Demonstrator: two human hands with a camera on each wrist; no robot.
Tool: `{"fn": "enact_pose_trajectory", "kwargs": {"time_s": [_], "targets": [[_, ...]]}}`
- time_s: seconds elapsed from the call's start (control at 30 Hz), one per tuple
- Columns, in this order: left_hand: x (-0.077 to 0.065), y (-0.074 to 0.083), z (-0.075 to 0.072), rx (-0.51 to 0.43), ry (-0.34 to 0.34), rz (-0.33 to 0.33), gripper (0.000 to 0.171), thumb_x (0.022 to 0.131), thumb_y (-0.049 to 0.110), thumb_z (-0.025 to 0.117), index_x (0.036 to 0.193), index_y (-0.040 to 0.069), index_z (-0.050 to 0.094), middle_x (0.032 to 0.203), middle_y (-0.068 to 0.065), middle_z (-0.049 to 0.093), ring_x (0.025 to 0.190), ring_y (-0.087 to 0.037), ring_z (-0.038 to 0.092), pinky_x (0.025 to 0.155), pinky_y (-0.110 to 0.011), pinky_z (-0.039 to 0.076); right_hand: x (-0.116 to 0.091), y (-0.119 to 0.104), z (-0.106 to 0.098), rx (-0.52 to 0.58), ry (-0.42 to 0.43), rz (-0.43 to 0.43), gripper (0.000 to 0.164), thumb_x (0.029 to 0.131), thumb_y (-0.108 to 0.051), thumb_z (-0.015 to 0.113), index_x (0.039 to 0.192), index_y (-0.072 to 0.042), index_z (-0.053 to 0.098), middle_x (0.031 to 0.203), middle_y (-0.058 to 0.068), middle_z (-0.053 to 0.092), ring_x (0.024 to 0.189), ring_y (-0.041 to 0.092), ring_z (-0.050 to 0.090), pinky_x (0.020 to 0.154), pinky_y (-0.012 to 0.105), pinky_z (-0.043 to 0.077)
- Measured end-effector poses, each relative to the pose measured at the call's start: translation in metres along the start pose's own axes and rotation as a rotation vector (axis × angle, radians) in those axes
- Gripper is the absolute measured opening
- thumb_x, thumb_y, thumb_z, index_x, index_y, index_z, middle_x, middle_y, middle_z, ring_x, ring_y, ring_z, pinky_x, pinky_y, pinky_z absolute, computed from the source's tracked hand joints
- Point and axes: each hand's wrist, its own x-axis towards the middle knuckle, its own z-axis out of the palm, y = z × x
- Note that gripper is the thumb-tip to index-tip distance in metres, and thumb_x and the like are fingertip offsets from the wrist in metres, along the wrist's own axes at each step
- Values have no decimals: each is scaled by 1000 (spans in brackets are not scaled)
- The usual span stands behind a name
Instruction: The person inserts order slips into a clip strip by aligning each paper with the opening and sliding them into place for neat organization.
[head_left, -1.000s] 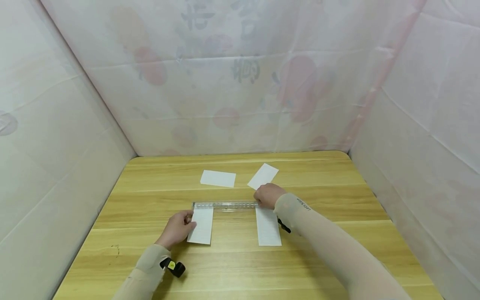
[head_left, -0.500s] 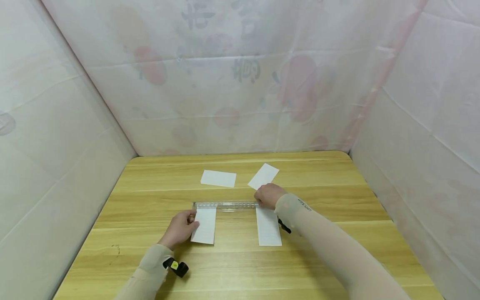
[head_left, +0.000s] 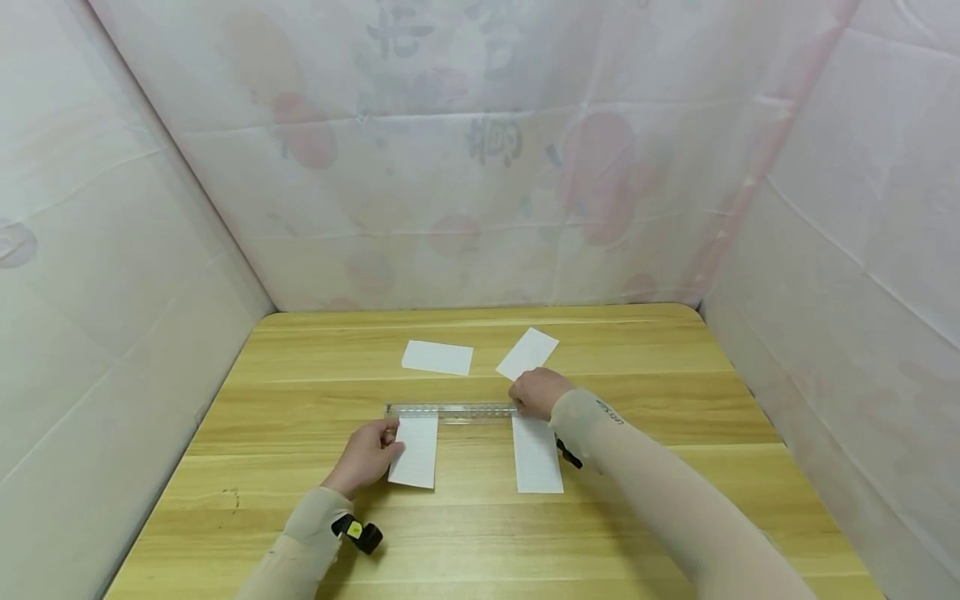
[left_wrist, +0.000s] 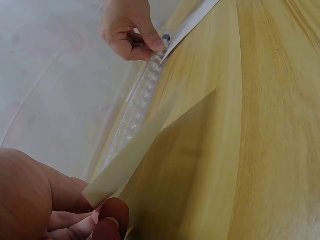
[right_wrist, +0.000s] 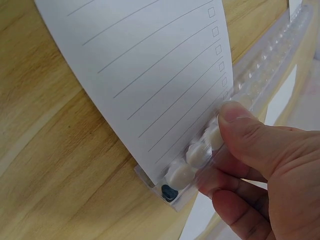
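Note:
A clear plastic ticket rail (head_left: 476, 412) lies across the table, a row of white balls (right_wrist: 197, 153) inside it and a dark stopper at its right end. My right hand (head_left: 539, 392) pinches that end between thumb and fingers. From there a white ruled slip with small checkboxes (right_wrist: 145, 65) hangs toward me, its top edge under the balls. Near the rail's left end, my left hand (head_left: 367, 457) pinches the left edge of another white paper slip (head_left: 415, 452). That slip's top edge reaches the rail, and in the left wrist view its free part tilts above the wood.
Two more white slips lie beyond the rail: one slip (head_left: 437, 357) to the left and one angled slip (head_left: 528, 352) close behind my right hand. The wood-grain table (head_left: 622, 517) is bounded by pale fabric walls (head_left: 465, 167) at the back and sides.
The left slip, held in my left hand, has slid a little to the right along the rail, leaving more of the rail's left end bare. My right hand stays in place.

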Motion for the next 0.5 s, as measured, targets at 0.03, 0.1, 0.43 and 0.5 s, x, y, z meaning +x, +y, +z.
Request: {"fn": "enact_pose_trajectory", "kwargs": {"time_s": [0.03, 0.1, 0.43, 0.5], "targets": [[0, 0, 0, -2, -2, 3, 42, 88, 3, 64, 128, -9, 55, 78, -1, 51, 75, -17, 47, 74, -35, 40, 0, 0, 0, 3, 1, -1, 30, 84, -5, 69, 64, -21, 55, 63, -11, 51, 61, 9, 43, 63, 26, 40], [0, 2, 1, -7, -5, 7, 41, 88, 2, 64, 127, -8, 57, 77, -1, 51, 76, -17, 47, 75, -35, 40, -1, 0, 0, 5, 2, -2, 30, 84, -4, 68, 64, -21, 55, 62, -11, 51, 60, 9, 42, 63, 26, 40], [4, 2, 7, -27, -10, 14, 39, 88, 2, 64, 126, -9, 57, 76, 0, 50, 76, -17, 48, 75, -35, 40, -2, 0, -1, -3, 4, -3, 30, 84, -2, 67, 63, -20, 54, 61, -10, 50, 59, 8, 41, 61, 25, 39], [3, 2, 8, -27, -12, 17, 38, 88, 1, 64, 125, -8, 58, 76, 0, 50, 76, -17, 48, 75, -35, 41, -2, -1, -1, 1, 5, -1, 30, 83, -1, 66, 63, -20, 54, 61, -10, 50, 60, 8, 40, 61, 26, 39]]}}
